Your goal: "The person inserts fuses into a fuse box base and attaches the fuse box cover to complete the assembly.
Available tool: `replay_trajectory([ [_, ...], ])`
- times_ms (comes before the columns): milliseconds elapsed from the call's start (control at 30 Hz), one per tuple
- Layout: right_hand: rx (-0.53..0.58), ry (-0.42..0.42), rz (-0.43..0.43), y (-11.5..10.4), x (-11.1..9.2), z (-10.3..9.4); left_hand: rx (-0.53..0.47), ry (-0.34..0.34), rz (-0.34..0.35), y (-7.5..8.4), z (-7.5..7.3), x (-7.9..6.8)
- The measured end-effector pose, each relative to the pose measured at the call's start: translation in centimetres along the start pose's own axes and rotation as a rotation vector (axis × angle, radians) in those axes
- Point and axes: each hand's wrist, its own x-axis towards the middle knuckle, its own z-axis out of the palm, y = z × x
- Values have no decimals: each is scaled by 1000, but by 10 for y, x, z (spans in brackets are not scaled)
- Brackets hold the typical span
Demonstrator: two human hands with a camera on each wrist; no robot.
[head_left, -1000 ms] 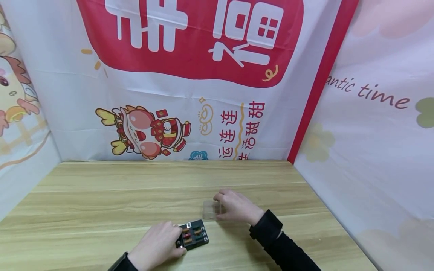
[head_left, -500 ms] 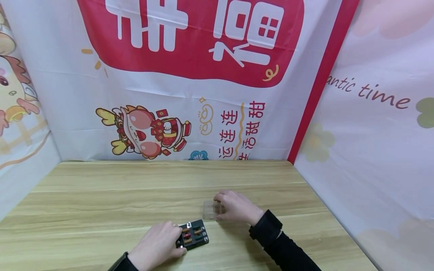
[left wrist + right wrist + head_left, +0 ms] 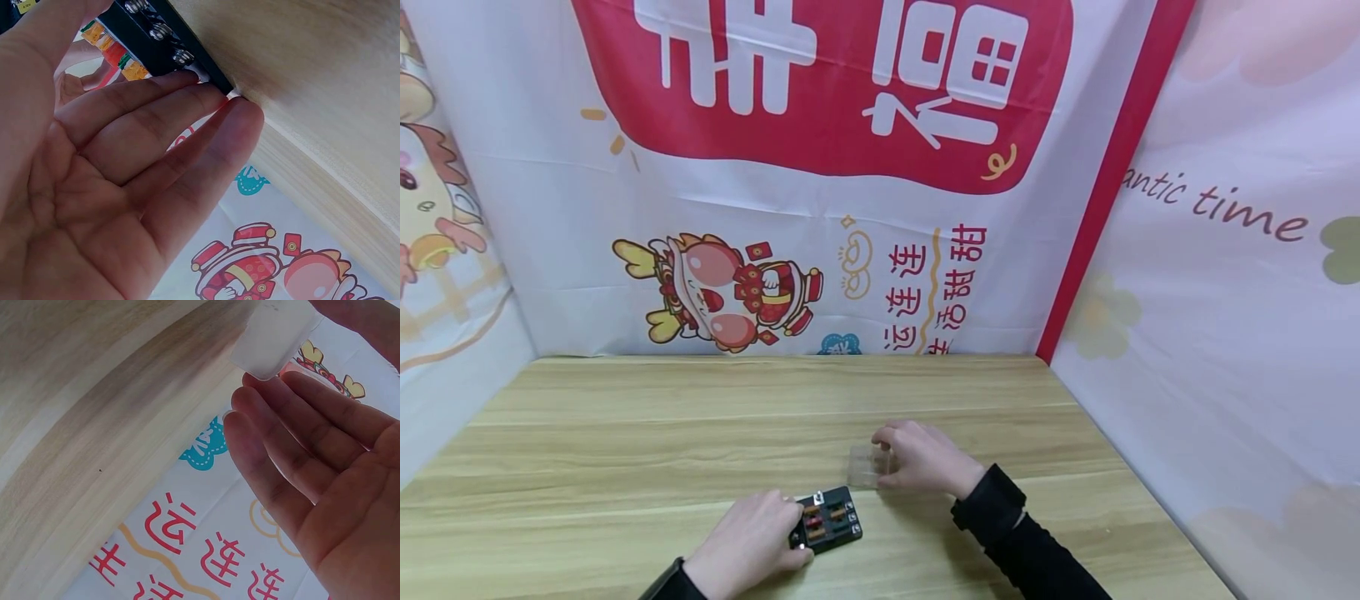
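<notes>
In the head view my left hand (image 3: 748, 537) grips the left end of a black fuse box (image 3: 835, 525), thumb on the near side and fingers on the far side. Orange, red and green blade fuses stand in rows on its top. The left wrist view shows metal screws along the side of the fuse box (image 3: 153, 47), with fingertips at its lower edge. Just beyond it, my right hand (image 3: 921, 458) holds a clear plastic cover (image 3: 861, 467) by its right end, between thumb and fingers. In the right wrist view the cover (image 3: 275, 340) looks frosted and rounded at the corner.
Both hands work over a light wood-grain table (image 3: 625, 433). A white and red printed cloth (image 3: 820, 200) hangs along its back edge, and another printed cloth (image 3: 1225, 333) borders the right side.
</notes>
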Motion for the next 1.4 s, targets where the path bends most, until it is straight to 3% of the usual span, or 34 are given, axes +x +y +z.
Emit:
replay_trajectory([
  [267,8,13,5,-2,0,-6,-37,-54,-21,-1,-5,1],
  [500,-11,48,-2,-3,-1,-9,-134,-155,-55,-3,-16,4],
  [600,-21,68,-12,-3,0,-11,-136,-110,-60,-4,-21,5],
  [800,-44,122,-75,-2,0,-12,-41,74,-23,-11,-29,5],
  [1067,-20,155,-141,-6,-1,-14,-5,149,1,-19,-32,7],
  [1400,53,200,-207,-19,-2,-22,-36,227,32,-21,-33,9],
])
